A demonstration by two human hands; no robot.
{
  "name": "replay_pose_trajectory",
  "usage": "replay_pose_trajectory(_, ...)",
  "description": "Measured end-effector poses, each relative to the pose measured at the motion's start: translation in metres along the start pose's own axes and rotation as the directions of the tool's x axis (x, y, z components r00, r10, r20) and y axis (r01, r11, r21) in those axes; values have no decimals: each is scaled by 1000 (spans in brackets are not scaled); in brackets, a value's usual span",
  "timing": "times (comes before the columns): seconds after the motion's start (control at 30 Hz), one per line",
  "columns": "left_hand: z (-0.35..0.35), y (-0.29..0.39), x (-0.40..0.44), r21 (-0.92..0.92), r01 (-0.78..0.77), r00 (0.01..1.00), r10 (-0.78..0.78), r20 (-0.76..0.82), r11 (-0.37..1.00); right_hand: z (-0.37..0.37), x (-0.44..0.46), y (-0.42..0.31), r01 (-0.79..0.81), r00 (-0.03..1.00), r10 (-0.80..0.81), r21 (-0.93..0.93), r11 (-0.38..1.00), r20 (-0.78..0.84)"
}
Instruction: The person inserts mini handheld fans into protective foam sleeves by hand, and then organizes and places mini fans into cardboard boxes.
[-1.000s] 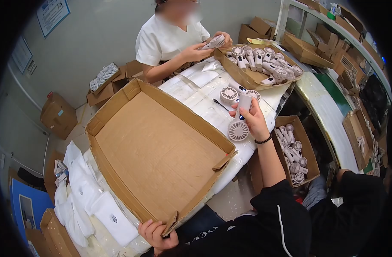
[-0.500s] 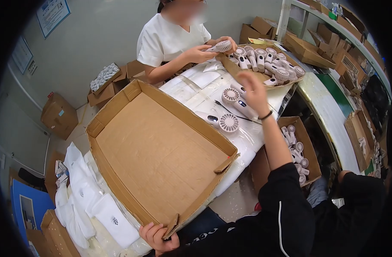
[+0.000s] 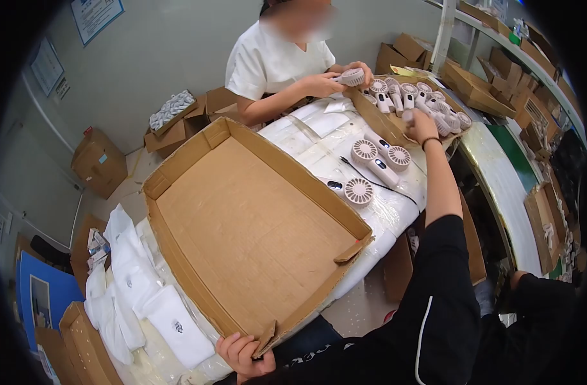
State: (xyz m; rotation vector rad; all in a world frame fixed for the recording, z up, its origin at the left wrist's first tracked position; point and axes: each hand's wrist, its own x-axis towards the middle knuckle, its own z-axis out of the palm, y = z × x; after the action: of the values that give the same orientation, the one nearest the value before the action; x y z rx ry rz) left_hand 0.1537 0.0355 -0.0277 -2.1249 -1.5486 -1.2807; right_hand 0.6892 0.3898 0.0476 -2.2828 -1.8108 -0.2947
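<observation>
- My left grip (image 3: 245, 356) is curled around the near corner of the large cardboard tray (image 3: 261, 224), fingers over the rim beside a torn flap (image 3: 266, 337).
- My right grip (image 3: 423, 127) is over at the far right, at the near edge of the fan box (image 3: 374, 119); something pale blurs at the fingertips, and I cannot tell whether I am grasping it.
- The tray's near-right wall runs along the edge of the white-wrapped surface (image 3: 306, 142), with speckled floor (image 3: 359, 294) showing beyond that edge.
- Between the tray's far-right wall and the fan box, a strip of surface gives room to move, partly taken by three pale fans (image 3: 359, 191) and a thin black cable (image 3: 346, 161).
- The nearest of these fans lies just beside the tray wall; the other two lie together farther off, with the cable running past them.
- Inside the tray, flat brown cardboard shows from wall to wall.
- The fan box is crowded with fans lying at mixed angles.
- Across the surface, a co-worker's hands (image 3: 360, 69) hold another fan (image 3: 352, 77) by the far-left corner of that box.
- Lower down on the right, a deep carton (image 3: 396, 264) is partly hidden behind my sleeve (image 3: 444, 269).
</observation>
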Motion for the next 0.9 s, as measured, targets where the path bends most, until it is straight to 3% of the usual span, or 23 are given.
replay_pose_trajectory(0.03, 0, 0, 0, 2, -3, 1000, 3, 5, 1000, 12, -2, 5, 80, 914, 26, 243, 967, -404)
replay_pose_trajectory(0.07, 0, 1, 0, 1, -3, 1000, 3, 12, 1000, 10, -7, -10, 69, 728, 229, 400, 914, -647)
replay_pose_trajectory(0.1, 2, 0, -1, -1, 6, 1000, -6, 11, 1000, 2, -20, -13, 140, 613, 292, 465, 874, -734)
replay_pose_trajectory(0.13, 1, -5, -2, -17, -25, 1000, 25, 14, 1000, -11, -30, -25, 137, 618, 289, 462, 876, -731)
replay_pose_trajectory(0.2, -1, -7, -4, -42, -58, 998, 60, 34, 997, -24, -50, -34, 364, 541, 621, 824, 435, -567)
replay_pose_trajectory(0.23, -1, -7, -3, -39, -56, 998, 57, 36, 998, -27, -66, -33, 353, 539, 626, 826, 440, -564)
replay_pose_trajectory(0.3, -1, -7, -3, -45, -58, 997, 59, 39, 997, -32, -100, -32, 349, 714, 608, 929, 120, -347)
replay_pose_trajectory(0.33, 0, -8, -4, -39, -62, 998, 63, 31, 997, -27, -113, -31, 348, 711, 610, 929, 128, -351)
replay_pose_trajectory(0.4, 0, -8, -5, -43, -67, 997, 68, 27, 997, -1, -133, -29, 184, 773, 608, 982, 54, -178)
replay_pose_trajectory(0.47, 1, -9, -3, -30, -83, 996, 83, 15, 996, 24, -144, -35, 283, 780, 448, 885, 370, -437)
replay_pose_trajectory(0.5, 1, -8, -3, -38, -87, 996, 88, 20, 995, 22, -154, -34, 239, 902, 376, 971, -27, -211)
replay_pose_trajectory(0.53, 1, -7, -3, -32, -83, 996, 84, 21, 996, 19, -159, -33, 236, 900, 383, 971, -23, -209)
replay_pose_trajectory(0.6, 0, -8, -2, -27, -87, 996, 88, 24, 996, 8, -166, -36, 309, 940, 225, 921, -239, -257)
replay_pose_trajectory(0.67, 1, -10, -3, -26, -96, 995, 96, 19, 995, 16, -165, -28, 322, 937, 211, 922, -215, -278)
replay_pose_trajectory(0.73, 1, -10, -3, -30, -93, 996, 93, 16, 995, 22, -163, -25, 345, 907, 281, 936, -72, -312)
replay_pose_trajectory(0.9, 1, -9, -4, -31, -86, 996, 86, 22, 996, 19, -161, -28, 322, 922, 272, 935, -147, -275)
